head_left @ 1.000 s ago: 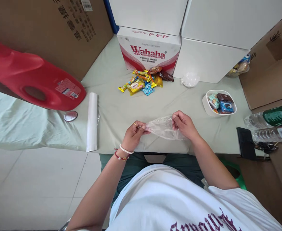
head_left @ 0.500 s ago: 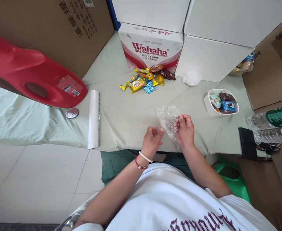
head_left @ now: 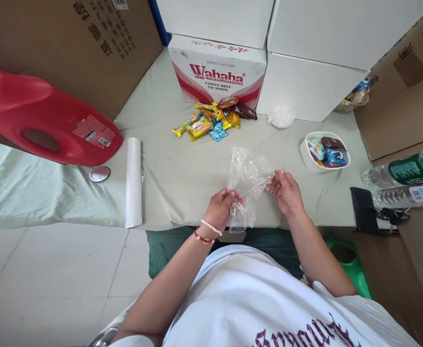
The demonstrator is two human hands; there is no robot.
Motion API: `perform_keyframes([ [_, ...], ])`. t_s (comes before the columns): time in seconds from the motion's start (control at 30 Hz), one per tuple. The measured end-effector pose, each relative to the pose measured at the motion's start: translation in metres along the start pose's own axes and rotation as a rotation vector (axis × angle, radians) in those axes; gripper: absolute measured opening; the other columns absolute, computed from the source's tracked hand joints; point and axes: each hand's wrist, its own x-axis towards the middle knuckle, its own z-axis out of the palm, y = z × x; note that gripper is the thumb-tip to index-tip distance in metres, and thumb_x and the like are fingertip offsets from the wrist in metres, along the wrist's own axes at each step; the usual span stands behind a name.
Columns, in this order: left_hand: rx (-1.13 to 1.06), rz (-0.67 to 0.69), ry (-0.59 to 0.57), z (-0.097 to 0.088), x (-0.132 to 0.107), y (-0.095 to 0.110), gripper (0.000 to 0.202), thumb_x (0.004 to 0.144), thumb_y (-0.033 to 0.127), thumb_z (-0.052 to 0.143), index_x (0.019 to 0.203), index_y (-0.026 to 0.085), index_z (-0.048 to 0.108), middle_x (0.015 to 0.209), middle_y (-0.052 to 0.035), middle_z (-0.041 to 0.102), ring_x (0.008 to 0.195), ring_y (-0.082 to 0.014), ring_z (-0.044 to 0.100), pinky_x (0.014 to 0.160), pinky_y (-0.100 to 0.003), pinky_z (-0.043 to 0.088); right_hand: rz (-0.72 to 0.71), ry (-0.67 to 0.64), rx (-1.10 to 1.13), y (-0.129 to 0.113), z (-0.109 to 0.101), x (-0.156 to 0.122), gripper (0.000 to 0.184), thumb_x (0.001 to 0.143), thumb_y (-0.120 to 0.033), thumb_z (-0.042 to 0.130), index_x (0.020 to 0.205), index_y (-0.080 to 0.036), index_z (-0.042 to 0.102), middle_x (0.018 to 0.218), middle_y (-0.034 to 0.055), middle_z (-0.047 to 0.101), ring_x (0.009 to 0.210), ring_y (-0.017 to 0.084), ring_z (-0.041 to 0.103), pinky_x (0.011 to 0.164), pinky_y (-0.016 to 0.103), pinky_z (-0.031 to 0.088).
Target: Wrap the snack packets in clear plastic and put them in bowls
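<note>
- I see the bare left hand [head_left: 224,202] pinching a clear, crinkled, thin-plastic bag [head_left: 245,168], its glossy film puckered into folds over the front of a pale-green, wrinkled, cloth-covered worktop [head_left: 177,180].
- The bare right hand [head_left: 287,193], its lower fingers spread, meets the bag's stretched edge; I cannot tell whether it grips.
- Beyond, shiny yellow, blue and brown packets [head_left: 200,127] lie heaped.
- 1 smooth white oval plastic tub [head_left: 307,156] sits to the right.

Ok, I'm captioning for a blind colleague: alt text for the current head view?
A person's left hand pinches clear plastic, the right hand at its edge, above a cloth-covered table. Beyond, wrapped snacks lie before a water carton; a white roll is left, a snack tub right.
</note>
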Motion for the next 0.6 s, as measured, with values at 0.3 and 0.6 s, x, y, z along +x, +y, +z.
perform_keyframes([
  [0.3,0.252,0.128,-0.023,0.002,0.007,-0.016,0.032,0.081,0.051,0.070,0.083,0.020,0.064,0.079,-0.0006,0.069,0.071,-0.0152,0.065,0.069,-0.028,0.051,0.072,-0.107,-0.204,0.028,0.028,-0.029,0.042,0.069,-0.056,0.082,0.086,-0.022,0.067,0.077,-0.0009,0.065,0.065,0.014,0.056,0.053,0.025,0.046],
  [0.6,0.211,0.141,0.339,-0.012,0.004,0.004,0.030,0.083,0.048,0.071,0.091,0.021,0.059,0.095,-0.0037,0.067,0.090,-0.0177,0.067,0.068,-0.026,0.055,-0.205,-0.158,-0.309,0.024,0.038,-0.035,0.033,0.089,-0.056,0.066,0.094,-0.023,0.063,0.078,-0.0028,0.059,0.050,0.009,0.041,0.044,0.025,0.034],
])
